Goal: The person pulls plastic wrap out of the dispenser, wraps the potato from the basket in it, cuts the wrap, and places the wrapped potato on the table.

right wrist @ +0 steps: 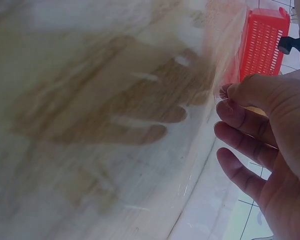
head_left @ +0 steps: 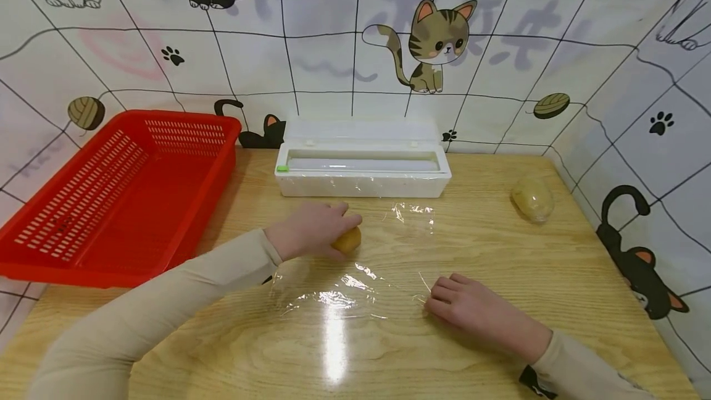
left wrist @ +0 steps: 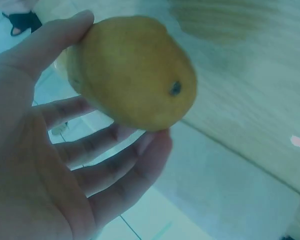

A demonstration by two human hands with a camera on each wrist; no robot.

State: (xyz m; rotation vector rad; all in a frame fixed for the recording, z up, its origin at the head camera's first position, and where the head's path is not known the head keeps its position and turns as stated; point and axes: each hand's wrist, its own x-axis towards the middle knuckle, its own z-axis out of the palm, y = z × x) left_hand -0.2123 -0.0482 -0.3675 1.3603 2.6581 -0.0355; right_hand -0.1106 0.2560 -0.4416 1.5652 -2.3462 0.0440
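My left hand (head_left: 311,229) grips a yellow fruit (left wrist: 135,72) between thumb and fingers; a small dark spot marks its end in the left wrist view. In the head view the hand covers much of the fruit, which is low over a sheet of cling film (head_left: 355,283) on the table. The film is clear, with shiny creases. My right hand (head_left: 472,310) pinches the film's right edge between thumb and index finger, the other fingers loosely bent in the right wrist view. Behind the hands stands a white cling film box (head_left: 363,186), lid up, with the roll inside.
A red plastic basket (head_left: 219,171) stands at the left of the wooden table (head_left: 472,239). Toward the back right lies a yellowish, film-wrapped fruit (head_left: 532,199). A cat-patterned cloth (head_left: 322,66) rises behind the table and along its right side.
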